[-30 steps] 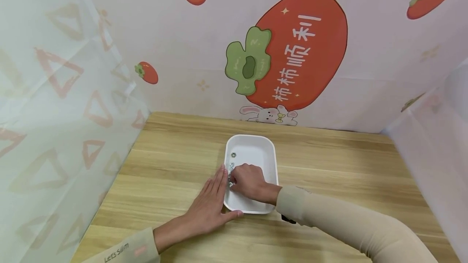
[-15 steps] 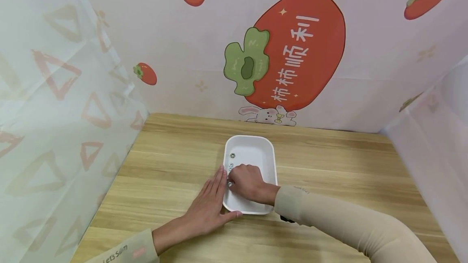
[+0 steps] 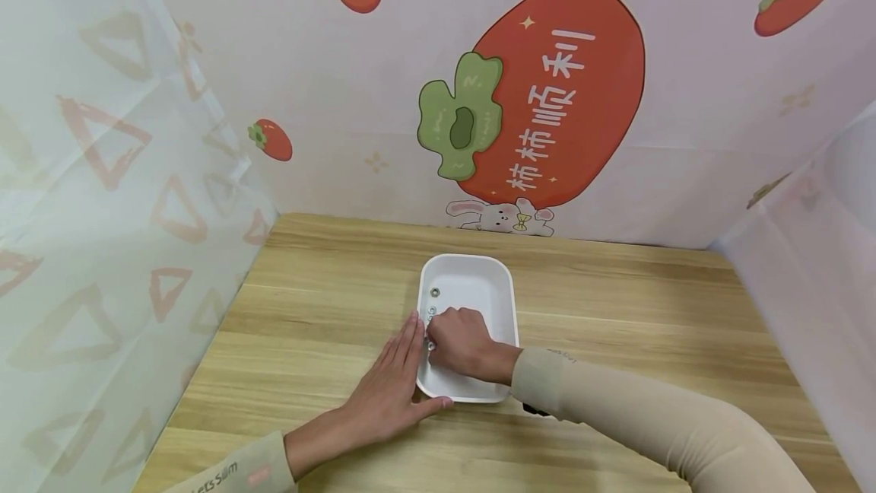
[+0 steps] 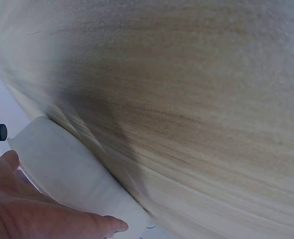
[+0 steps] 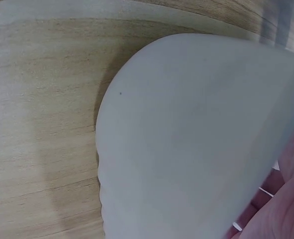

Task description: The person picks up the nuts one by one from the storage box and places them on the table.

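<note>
A white rectangular tray (image 3: 474, 284) with rounded corners holds several small metal nuts. One hex nut (image 3: 435, 292) lies apart toward the far left corner, and a smaller nut (image 3: 432, 310) sits closer along the left wall. My right hand (image 3: 465, 345) reaches into the tray with curled fingers, its thumb and forefinger around a small nut (image 3: 430, 345) by that wall; the knuckles partly hide the row. My left hand (image 3: 385, 390) lies along the tray's left side, fingers straight, thumb at the front corner. In both wrist views the tray's outer wall (image 5: 182, 129) covers much of the work.
The tray stands on a wood-grain tabletop (image 3: 328, 287). Behind rises a pale printed backdrop (image 3: 356, 82) with persimmon pictures, and similar sheets hang at left (image 3: 123, 249) and right (image 3: 814, 234).
The right hand shifts very slightly in the tray, its fingers still at the nuts by the left wall. The left hand keeps its place, and the head view drifts a little.
</note>
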Available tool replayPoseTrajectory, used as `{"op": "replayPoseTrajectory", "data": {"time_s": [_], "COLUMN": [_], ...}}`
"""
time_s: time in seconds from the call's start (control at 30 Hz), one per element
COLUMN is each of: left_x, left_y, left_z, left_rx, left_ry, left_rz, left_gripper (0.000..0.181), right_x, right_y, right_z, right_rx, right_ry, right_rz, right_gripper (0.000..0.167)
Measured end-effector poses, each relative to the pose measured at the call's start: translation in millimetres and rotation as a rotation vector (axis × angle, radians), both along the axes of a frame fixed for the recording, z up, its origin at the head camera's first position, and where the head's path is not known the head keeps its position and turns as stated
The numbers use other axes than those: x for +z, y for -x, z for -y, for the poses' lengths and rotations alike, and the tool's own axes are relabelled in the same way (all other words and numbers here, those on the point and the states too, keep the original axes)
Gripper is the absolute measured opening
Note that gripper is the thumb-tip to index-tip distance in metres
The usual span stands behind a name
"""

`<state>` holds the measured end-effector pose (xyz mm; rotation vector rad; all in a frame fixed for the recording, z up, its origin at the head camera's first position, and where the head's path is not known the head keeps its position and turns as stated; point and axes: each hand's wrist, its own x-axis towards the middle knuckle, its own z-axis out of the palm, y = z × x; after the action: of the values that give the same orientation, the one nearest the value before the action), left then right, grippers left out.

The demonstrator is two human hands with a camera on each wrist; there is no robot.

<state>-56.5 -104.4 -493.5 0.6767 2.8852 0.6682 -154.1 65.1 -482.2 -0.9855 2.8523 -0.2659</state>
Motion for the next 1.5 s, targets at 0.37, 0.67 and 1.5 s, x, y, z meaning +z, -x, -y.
{"op": "replayPoseTrajectory", "data": {"time_s": [0.37,0.67,1.5], "left_x": [0.6,1.6,0.0], "left_y": [0.6,1.6,0.4], "left_z": [0.1,0.2,-2.1], "left_rx": [-0.001,-0.004,0.029], "left_ry": [-0.008,0.004,0.007], "left_rz": [0.017,0.001,-0.003], "left_gripper": [0.118,0.118,0.118], "right_x": [7.7,19.5,91.3], "right_y": [6.0,6.5,17.7], "right_z": [-12,-28,-98], "right_rx": [0.009,-0.004,-0.130], "right_ry": [0.103,0.147,0.324], "right_rz": [0.018,0.021,-0.061], "right_gripper": [0.036,0.028,0.004]}}
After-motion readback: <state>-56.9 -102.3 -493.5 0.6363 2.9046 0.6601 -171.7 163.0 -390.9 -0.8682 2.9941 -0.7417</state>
